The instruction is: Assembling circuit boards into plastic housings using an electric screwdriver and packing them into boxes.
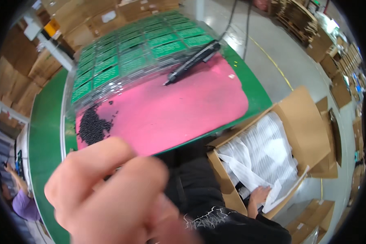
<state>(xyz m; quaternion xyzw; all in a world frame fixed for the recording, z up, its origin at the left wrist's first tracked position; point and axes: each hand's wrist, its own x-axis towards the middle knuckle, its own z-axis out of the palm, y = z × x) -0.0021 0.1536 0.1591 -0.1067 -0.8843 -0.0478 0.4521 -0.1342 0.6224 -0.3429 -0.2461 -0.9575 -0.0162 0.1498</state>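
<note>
My left hand point(110, 191) looms large and slightly blurred in front, its fingers curled closed; anything inside them is hidden. Beyond it, a pile of small black screw-like pieces point(92, 125) lies on a pink mat point(171, 110). Down at the right, my right hand point(259, 197) reaches into an open cardboard box point(305, 126). Its fingers stretch out against white foam wrapping point(260, 150) packed in rows there. A black electric screwdriver point(193, 62) rests at the mat's far edge, its tip pointing to the lower left.
Clear plastic trays with green circuit-board-like panels point(164, 48) stand behind the mat on the green table point(252, 83). A cable point(233, 18) rises from the screwdriver. Stacked cartons point(91, 18) line the back. A person in a purple top point(25, 205) is at far left.
</note>
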